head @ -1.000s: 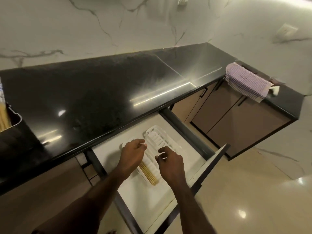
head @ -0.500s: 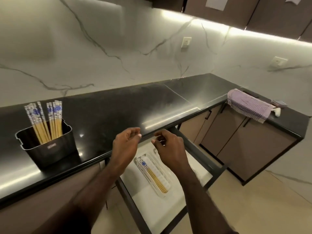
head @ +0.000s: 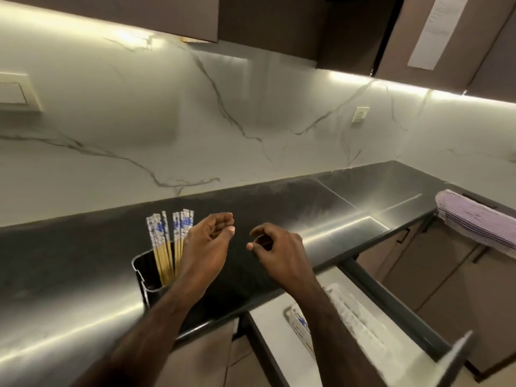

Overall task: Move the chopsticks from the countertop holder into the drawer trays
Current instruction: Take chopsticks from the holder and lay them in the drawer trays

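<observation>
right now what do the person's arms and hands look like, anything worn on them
Both the left hand and the right hand are bare: no gloves, rings, watch or bands show. Both forearms are bare too, with no sleeve in view down to the frame's lower edge.

One wide camera on my head looks forward and down, close over the desk (head: 279, 208) edge.

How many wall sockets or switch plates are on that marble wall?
2. A large switch plate sits at the far left edge, cut off by the frame; a small socket is on the right, under the cabinet lighting. Others may lie outside the view.
</observation>
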